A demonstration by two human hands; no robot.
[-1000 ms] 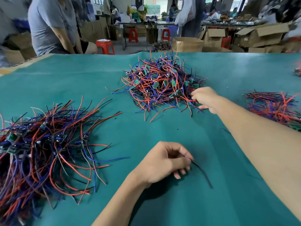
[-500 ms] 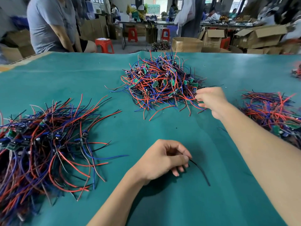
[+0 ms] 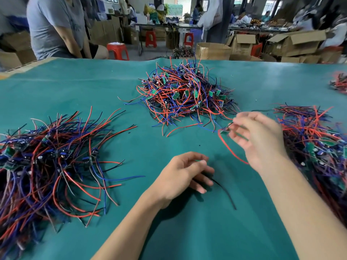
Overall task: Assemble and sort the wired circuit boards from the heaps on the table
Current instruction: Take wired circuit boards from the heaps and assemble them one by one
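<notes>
Left hand (image 3: 181,174) rests on the green surface (image 3: 78,87), fingers curled around a small green-edged part, most likely a circuit board, with a black wire (image 3: 224,192) trailing out toward the near edge. Right hand (image 3: 257,139) is raised beside the middle heap (image 3: 185,94), motion-blurred; fingertips appear to pinch a small board (image 3: 225,130) with a red wire (image 3: 230,149) looping below it, exact grip hard to read. Middle heap: tangled red and blue wires with green boards, far centre. Left heap (image 3: 48,158) has longer red, blue and black leads; right heap (image 3: 315,143) lies just beyond the right forearm. Another person (image 3: 56,27) sits at the far edge. Risks, as judged: the red wire could snag neighbouring leads and drag several boards off the middle heap; a light fingertip pinch may drop the board; the right forearm could sweep into the right heap and mix sorted pieces.
</notes>
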